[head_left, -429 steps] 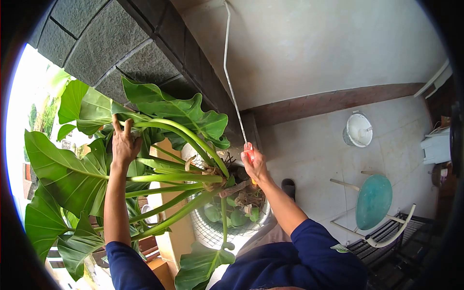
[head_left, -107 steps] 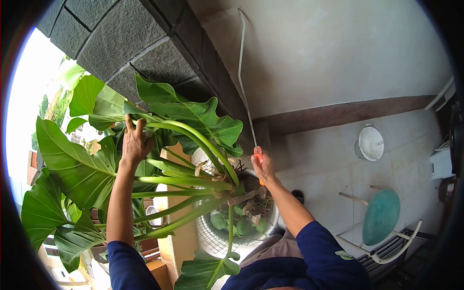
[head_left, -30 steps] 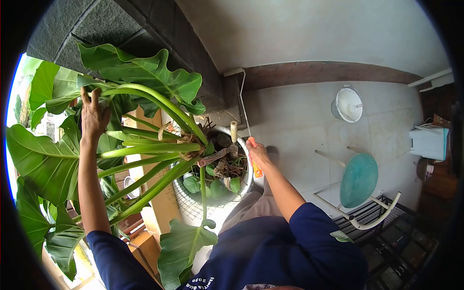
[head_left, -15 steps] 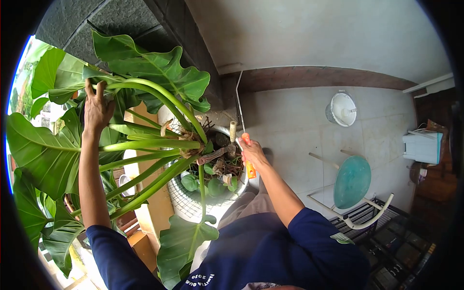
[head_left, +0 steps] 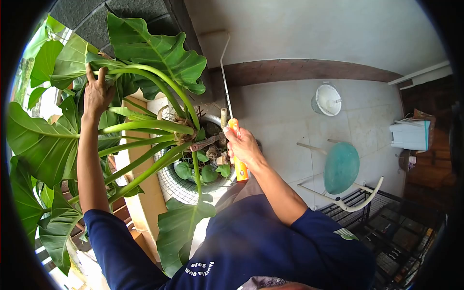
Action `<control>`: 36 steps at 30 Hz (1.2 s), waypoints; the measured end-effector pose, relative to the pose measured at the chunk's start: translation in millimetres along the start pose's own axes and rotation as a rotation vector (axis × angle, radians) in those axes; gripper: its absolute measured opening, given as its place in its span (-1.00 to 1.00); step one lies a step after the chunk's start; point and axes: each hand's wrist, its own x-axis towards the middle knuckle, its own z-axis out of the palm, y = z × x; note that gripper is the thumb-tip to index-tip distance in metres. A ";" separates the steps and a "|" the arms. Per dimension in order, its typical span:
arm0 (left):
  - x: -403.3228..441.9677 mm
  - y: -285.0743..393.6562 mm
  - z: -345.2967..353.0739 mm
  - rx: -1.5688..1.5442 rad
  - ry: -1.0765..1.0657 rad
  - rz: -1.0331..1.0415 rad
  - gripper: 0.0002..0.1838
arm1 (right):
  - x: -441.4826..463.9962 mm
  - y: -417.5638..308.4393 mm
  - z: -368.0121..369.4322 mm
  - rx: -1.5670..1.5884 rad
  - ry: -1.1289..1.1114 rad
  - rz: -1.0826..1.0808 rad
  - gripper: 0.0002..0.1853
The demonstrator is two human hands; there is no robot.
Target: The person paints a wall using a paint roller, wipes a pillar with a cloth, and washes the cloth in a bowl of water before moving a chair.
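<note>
Pale wall point(head_left: 314, 38) meets tiled floor point(head_left: 285, 106), with a philodendron point(head_left: 145, 124) left and a teal-seated chair point(head_left: 341, 168) and white-smeared bucket point(head_left: 317, 105) right. Between them, an orange-handled paint roller point(head_left: 234, 126) points toward the wall, wrapped in the right hand point(head_left: 244, 147); the left hand point(head_left: 99, 94) touches a leaf stalk point(head_left: 130, 70), fingers parted, grip unclear.

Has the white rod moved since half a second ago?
Yes, the rod has moved up the wall, its far end farther from the brown baseboard.

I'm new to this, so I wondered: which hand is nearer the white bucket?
Right: the right hand, around the orange handle, is left of the bucket in the picture; the left hand is farther left, among large leaves.
</note>
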 end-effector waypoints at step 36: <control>-25.1 93.0 -78.0 0.203 0.060 -0.003 -0.42 | -175.6 222.3 -330.4 -0.155 0.594 -0.027 -0.80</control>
